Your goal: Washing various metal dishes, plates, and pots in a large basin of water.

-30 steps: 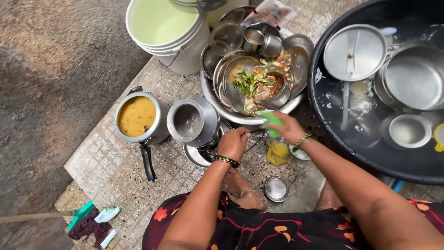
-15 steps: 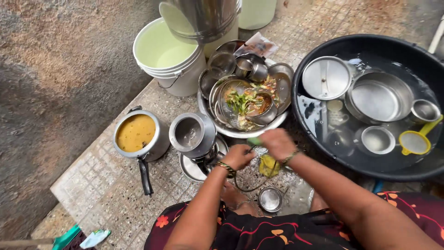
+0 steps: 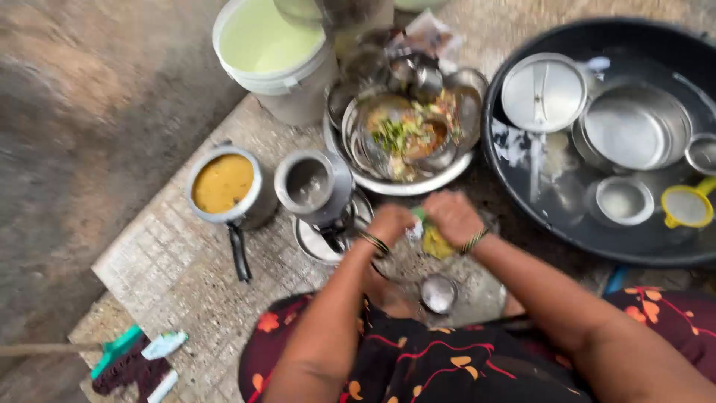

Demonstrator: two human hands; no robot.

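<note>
Hands [image 3: 424,220] both closed around green scrubber [image 3: 419,215], beside dirty dish pile [image 3: 406,138], steel pot [image 3: 315,186].

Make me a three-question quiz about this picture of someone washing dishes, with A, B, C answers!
1. Where is the yellow strainer?
A. In the black tub
B. On the white bucket
C. Next to the pot's handle

2. What colour is the stuff inside the pot with the black handle?
A. Red
B. Yellow-orange
C. Blue

3. How are the left hand and right hand?
A. Far apart
B. Close together, below the big bowl of dirty dishes
C. Dipped in the tub's water

Answers:
1. A, it lies at the right side of the black tub among steel dishes.
2. B, the pot is filled with yellow-orange food.
3. B, both hands meet just in front of the big bowl.
</note>
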